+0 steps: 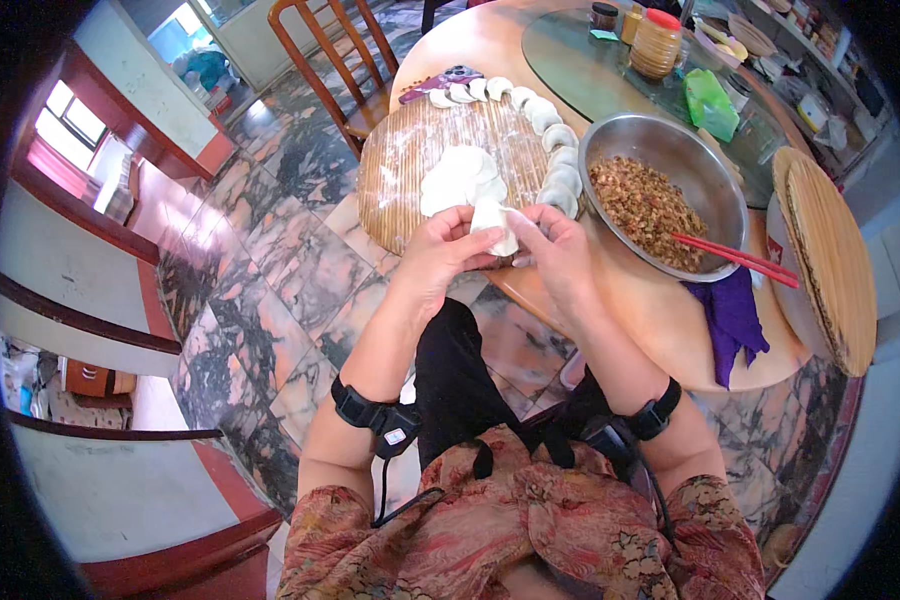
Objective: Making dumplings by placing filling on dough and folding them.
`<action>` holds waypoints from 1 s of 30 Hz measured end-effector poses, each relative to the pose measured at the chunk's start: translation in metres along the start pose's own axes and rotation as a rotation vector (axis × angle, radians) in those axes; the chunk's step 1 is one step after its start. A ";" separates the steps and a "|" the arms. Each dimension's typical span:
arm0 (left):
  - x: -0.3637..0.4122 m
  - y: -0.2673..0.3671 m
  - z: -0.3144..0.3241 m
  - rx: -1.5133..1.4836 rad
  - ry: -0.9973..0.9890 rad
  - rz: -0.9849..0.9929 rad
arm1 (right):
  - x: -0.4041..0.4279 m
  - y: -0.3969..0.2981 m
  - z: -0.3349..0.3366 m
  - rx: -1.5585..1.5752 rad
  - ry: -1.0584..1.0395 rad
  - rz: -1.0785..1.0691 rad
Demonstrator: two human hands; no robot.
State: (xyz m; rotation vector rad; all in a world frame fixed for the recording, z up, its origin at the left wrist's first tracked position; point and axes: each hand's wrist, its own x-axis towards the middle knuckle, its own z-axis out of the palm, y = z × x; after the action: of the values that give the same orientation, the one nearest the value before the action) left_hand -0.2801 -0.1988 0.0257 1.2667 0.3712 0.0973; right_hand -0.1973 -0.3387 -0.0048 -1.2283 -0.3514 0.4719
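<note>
Between my two hands a dumpling wrapper (493,225) is held up near the front edge of the round board. My left hand (450,244) pinches its left side, thumb in front. The fingers of my right hand (555,240) grip its right upper edge. Whether filling lies inside it cannot be seen. Just behind, a pile of flat white wrappers (459,178) rests on the floured bamboo board (394,169). Folded dumplings (543,120) line the board's far and right rim in a curved row.
A steel bowl (709,176) of chopped filling (641,206) stands to the right, red chopsticks (750,261) across its rim. A purple cloth (731,319) hangs over the table edge. Round wooden lid (844,262) leans at far right. Jars (654,49) stand on the glass turntable (570,56).
</note>
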 end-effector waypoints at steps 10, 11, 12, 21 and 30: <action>-0.006 -0.015 0.012 0.114 0.010 -0.052 | -0.007 -0.008 -0.014 -0.079 -0.133 0.070; -0.008 -0.016 0.014 0.129 0.037 -0.039 | -0.010 -0.009 -0.014 -0.078 -0.132 0.072; -0.009 -0.017 0.015 0.144 0.063 -0.025 | -0.015 -0.012 -0.013 -0.112 -0.131 0.084; -0.021 -0.042 0.031 -0.170 0.034 0.031 | -0.037 -0.007 -0.031 0.133 -0.084 0.223; -0.032 -0.044 0.036 -0.397 -0.008 -0.099 | -0.095 -0.052 -0.063 -0.052 0.140 0.098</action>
State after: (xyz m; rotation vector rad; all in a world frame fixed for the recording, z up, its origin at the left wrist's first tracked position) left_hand -0.3039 -0.2532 -0.0003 0.8553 0.3854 0.0773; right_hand -0.2386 -0.4523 0.0251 -1.3255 -0.1861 0.4604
